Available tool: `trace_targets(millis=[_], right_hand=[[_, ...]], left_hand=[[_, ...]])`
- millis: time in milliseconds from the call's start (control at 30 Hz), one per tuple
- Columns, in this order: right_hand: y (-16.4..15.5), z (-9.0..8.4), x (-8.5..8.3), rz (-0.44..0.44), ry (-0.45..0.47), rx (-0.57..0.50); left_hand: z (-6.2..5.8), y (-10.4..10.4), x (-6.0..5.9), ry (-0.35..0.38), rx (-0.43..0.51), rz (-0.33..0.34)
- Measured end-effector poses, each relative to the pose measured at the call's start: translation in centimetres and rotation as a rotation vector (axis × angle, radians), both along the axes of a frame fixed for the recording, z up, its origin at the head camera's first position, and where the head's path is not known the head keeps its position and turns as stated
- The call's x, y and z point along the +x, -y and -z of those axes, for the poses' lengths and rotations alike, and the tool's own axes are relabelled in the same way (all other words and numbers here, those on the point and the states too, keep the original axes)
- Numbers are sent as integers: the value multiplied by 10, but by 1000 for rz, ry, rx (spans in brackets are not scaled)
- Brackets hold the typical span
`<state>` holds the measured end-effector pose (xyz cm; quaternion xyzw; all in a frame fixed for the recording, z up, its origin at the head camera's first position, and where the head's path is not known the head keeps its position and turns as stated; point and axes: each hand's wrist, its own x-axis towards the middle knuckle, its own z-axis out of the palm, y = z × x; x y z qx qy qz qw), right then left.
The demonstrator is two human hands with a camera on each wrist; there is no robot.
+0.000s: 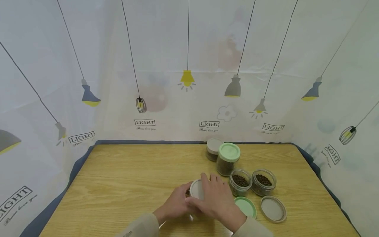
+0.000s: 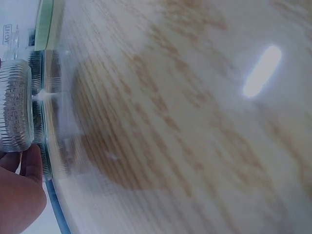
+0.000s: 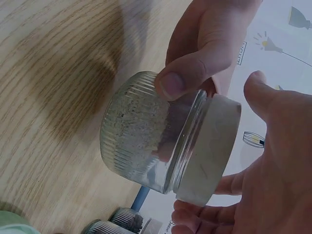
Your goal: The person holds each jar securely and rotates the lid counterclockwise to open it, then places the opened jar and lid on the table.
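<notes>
My left hand (image 1: 177, 201) grips a ribbed glass jar (image 3: 139, 131) partly filled with small granules, its thumb pressed on the glass. A pale grey lid (image 3: 210, 148) sits on this jar's mouth. Over the lid is my right hand (image 1: 217, 199), its fingers curved round the rim; in the right wrist view its thumb stands a little off the edge. The jar is held above the wooden table, and in the head view my hands hide most of it. The left wrist view shows only the jar's glass side (image 2: 17, 107) and some fingers at the left edge.
Right of my hands stand two lidless jars (image 1: 240, 182) (image 1: 263, 182) of dark brown granules. A green lid (image 1: 245, 206) and a grey lid (image 1: 273, 209) lie before them. Behind stand a green-lidded jar (image 1: 228, 159) and a grey-lidded jar (image 1: 214, 149), near the table's back edge.
</notes>
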<state>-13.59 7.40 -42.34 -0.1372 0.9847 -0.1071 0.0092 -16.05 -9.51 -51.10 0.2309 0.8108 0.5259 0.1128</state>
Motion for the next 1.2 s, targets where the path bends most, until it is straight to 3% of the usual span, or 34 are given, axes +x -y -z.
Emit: trace_targets(millis=[167,333,633,733,833,1000,1200], right_hand=[[1,2,0,7,-3,27],[2,3,0,-12,-2,7],[-6,1,-5,-184,25,-27],[-8,-1,-5,-218,74,-35],[-6,-1,-4,-170,99,-44],[-2,2,-4,-21,39,15],[-2,4,-3,33,25,56]], left_hand=[[1,-1,0,-47,-28,-2],[2,-3,-1,-10,-71,-21],[3,-5,-2,19,-98,-4],[3,-4,-1,20,-115,-2],[3,-4,0,-10,-99,0],[3,-5,0,-33,-27,14],[3,-6,1,-35,-14,15]])
